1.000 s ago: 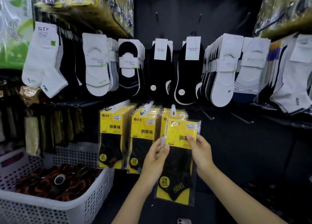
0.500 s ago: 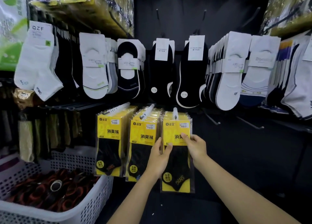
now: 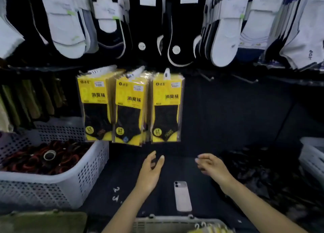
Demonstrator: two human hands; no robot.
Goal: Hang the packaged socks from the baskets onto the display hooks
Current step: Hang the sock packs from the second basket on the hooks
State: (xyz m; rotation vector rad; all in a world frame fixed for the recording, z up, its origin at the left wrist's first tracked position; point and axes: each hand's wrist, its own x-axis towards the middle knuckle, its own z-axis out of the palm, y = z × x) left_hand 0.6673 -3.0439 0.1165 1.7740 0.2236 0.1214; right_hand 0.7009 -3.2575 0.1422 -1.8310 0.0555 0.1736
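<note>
Three bunches of yellow sock packs hang side by side on display hooks: the left bunch [image 3: 94, 106], the middle bunch [image 3: 128, 110] and the right bunch [image 3: 166, 108]. Its white hook tip [image 3: 166, 73] pokes out above the right bunch. Below them my left hand [image 3: 150, 171] and my right hand [image 3: 213, 167] hover apart over the dark shelf, fingers relaxed and holding nothing. At the bottom edge a grey basket [image 3: 157, 223] shows more yellow packs [image 3: 210, 229] with white hangers.
A white perforated basket [image 3: 73, 182] with dark red-trimmed socks stands at the left. A phone [image 3: 182, 196] lies face down between my arms. White and black socks [image 3: 222, 32] hang along the upper row. Another white basket [image 3: 313, 155] sits at the right edge; bare hooks [image 3: 245, 79] stick out right of the packs.
Both hands have let go of the yellow pack, which now hangs on the right hook. The hands have dropped below the packs and the view has tilted down.
</note>
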